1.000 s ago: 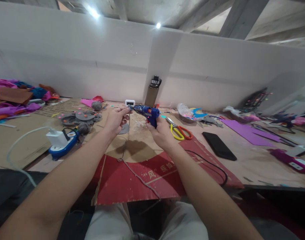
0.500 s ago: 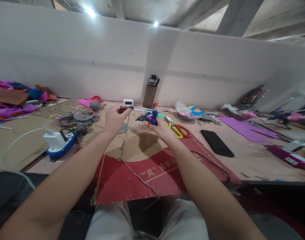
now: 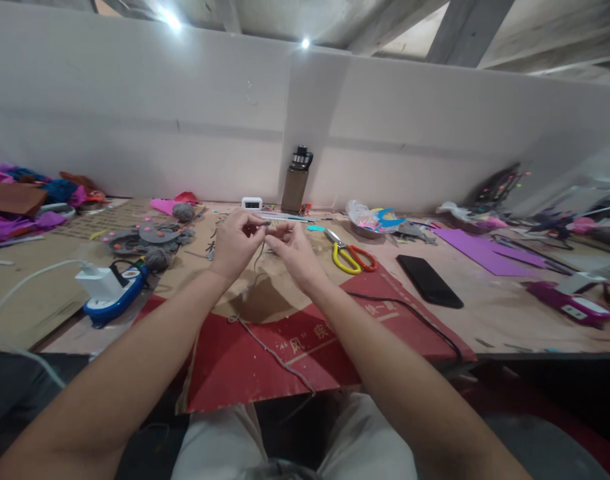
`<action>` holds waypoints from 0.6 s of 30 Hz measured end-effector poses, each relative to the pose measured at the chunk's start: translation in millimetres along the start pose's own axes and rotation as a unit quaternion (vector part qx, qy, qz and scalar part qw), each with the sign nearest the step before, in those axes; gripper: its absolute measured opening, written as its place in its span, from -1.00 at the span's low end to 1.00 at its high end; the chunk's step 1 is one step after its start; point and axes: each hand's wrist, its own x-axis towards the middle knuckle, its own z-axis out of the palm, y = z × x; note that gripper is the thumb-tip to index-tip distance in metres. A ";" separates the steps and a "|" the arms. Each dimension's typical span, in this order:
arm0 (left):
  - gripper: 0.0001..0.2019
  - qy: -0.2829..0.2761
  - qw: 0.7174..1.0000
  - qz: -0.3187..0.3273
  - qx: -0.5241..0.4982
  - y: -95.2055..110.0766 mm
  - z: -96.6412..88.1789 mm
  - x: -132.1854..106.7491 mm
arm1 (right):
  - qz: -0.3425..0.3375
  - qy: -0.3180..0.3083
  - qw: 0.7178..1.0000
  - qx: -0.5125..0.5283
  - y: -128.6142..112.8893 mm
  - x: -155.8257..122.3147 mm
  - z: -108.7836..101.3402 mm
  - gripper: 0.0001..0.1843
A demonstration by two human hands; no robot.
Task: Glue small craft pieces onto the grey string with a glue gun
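Observation:
My left hand (image 3: 237,243) is closed, thumb and fingertips pinching the dark end of a grey yarn (image 3: 275,353) above the cardboard. Right beside it, my right hand (image 3: 293,253) has its thumb and fingers brought together at the same end of the yarn. Below the hands the strand hangs down, then runs across the red-printed cardboard (image 3: 219,373) to its front edge. The fingertips hide most of the small piece between them. No glue gun shows now; the hands may cover it.
Scissors (image 3: 355,259) with yellow and red handles lie right of my hands, near a black phone (image 3: 429,281). A black cable (image 3: 409,303) crosses the cardboard. At left are a blue power strip (image 3: 115,300) and grey felt pieces (image 3: 145,237). A bottle (image 3: 295,180) stands behind.
My right hand has let go of the blue glue gun and moved left to meet my left hand at the yarn's end. The view has shifted slightly.

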 end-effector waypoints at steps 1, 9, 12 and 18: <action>-0.94 -0.004 1.000 0.010 0.011 -0.4 -0.3 -0.1 | 0.011 -0.008 1.000 0.026 1.1 0.1 4.1 -0.62; -0.91 -0.038 0.990 -0.109 -0.077 0.4 3.7 -2.3 | 0.016 0.035 0.999 -0.033 4.4 2.3 -4.8 -0.85; -0.84 -0.069 0.965 -0.171 -0.184 4.5 7.3 -3.2 | -0.029 0.076 0.990 -0.112 5.4 5.3 -11.1 -0.87; -0.82 -0.118 0.934 -0.216 -0.258 6.4 10.8 -5.2 | -0.089 0.072 0.973 -0.199 1.2 1.9 -16.7 -0.82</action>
